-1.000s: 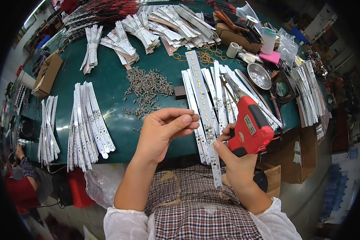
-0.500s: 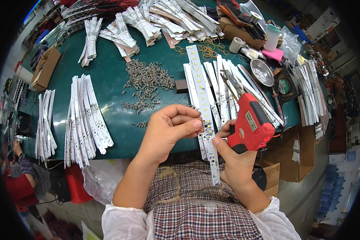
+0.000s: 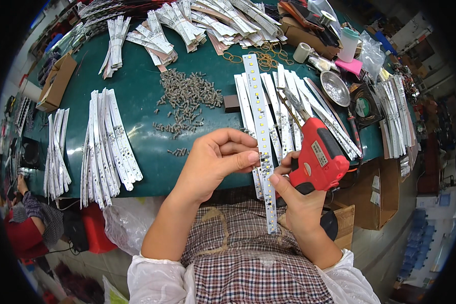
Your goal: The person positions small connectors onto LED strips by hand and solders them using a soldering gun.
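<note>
A long white LED strip board [image 3: 261, 119], dotted with yellow LEDs, stands nearly upright in front of me, its lower end over my checked apron. My right hand [image 3: 301, 200] grips its lower part with the thumb and also holds a red soldering gun [image 3: 319, 157], whose metal tip points up and left beside the strip. At the strip's left edge, by a cluster of small components, my left hand [image 3: 215, 162] is closed in a pinch; whether a small part is between its fingertips cannot be made out. Behind the strip lie several more LED boards [image 3: 289, 106] on the green table.
Small metallic parts [image 3: 187, 96] lie heaped mid-table. Bundles of LED boards [image 3: 106, 147] lie left and far back [image 3: 223, 23]. Right of the strip are a metal dish [image 3: 334, 88], a small fan [image 3: 365, 106] and rubber bands [image 3: 266, 55]. A person's arm [image 3: 33, 207] shows far left.
The LED strip's top has swung slightly right, its lower end slightly left. Both hands keep almost the same place and hold. The table scene has shifted a little in view.
</note>
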Tool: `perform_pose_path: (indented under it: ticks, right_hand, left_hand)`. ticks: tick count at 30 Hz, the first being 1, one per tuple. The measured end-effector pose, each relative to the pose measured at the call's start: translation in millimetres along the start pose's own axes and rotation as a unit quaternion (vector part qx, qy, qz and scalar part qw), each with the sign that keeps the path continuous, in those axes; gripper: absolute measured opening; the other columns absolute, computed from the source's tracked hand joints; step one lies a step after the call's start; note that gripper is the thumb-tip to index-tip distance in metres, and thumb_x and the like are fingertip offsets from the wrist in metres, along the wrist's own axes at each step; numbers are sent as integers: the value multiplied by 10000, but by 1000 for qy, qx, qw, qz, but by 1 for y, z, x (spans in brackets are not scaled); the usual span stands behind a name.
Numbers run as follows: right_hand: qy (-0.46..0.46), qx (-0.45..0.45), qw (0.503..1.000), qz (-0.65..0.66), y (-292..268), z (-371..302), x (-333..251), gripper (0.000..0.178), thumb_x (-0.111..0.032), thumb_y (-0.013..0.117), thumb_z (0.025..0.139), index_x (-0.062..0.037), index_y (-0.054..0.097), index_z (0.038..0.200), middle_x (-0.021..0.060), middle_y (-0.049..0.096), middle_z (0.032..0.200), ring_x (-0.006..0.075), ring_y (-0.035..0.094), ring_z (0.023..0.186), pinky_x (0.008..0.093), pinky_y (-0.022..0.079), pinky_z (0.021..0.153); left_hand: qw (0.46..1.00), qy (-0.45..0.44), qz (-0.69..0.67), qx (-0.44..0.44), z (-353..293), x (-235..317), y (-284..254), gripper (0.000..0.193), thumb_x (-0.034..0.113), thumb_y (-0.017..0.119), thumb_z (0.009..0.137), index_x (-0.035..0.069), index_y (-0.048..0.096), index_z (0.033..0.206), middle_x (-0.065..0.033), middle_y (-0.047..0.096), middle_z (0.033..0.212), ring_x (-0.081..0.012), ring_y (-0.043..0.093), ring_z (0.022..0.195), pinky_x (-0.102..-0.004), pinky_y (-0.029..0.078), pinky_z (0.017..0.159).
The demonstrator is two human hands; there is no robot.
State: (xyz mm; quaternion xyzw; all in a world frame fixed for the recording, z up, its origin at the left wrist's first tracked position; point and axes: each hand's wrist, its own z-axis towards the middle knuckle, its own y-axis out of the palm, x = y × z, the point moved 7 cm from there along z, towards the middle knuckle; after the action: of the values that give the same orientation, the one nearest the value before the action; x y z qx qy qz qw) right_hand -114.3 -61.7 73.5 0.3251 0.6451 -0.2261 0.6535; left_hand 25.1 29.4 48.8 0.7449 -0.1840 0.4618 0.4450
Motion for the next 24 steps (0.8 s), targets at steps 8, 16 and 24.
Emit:
perform_pose_path:
  ticks: [8,16,24]
  right_hand:
    - [-15,12,999,-38,4,0,-2,371,36,644,831,-9,431,1131,57,558,924,87,572,800,221,477,667]
    - [-13,-19,992,-125,9,-5,3,415,66,623,823,-13,405,1167,65,517,987,101,576,822,230,482,698]
    - [-46,-8,993,-105,9,-2,14,347,62,615,834,-7,463,1138,64,554,989,84,588,809,206,479,635]
  left_hand:
    - [1000,-14,14,-3,1,-1,-3,240,59,712,809,-24,607,1009,-100,676,912,-147,663,813,-261,549,704]
    - [999,-1,18,29,1,-6,-5,222,42,693,815,-34,602,1004,-107,662,939,-144,661,806,-256,547,697]
    - [998,-1,47,36,6,-13,-15,175,28,668,809,-37,604,958,-94,650,886,-138,659,763,-235,530,640]
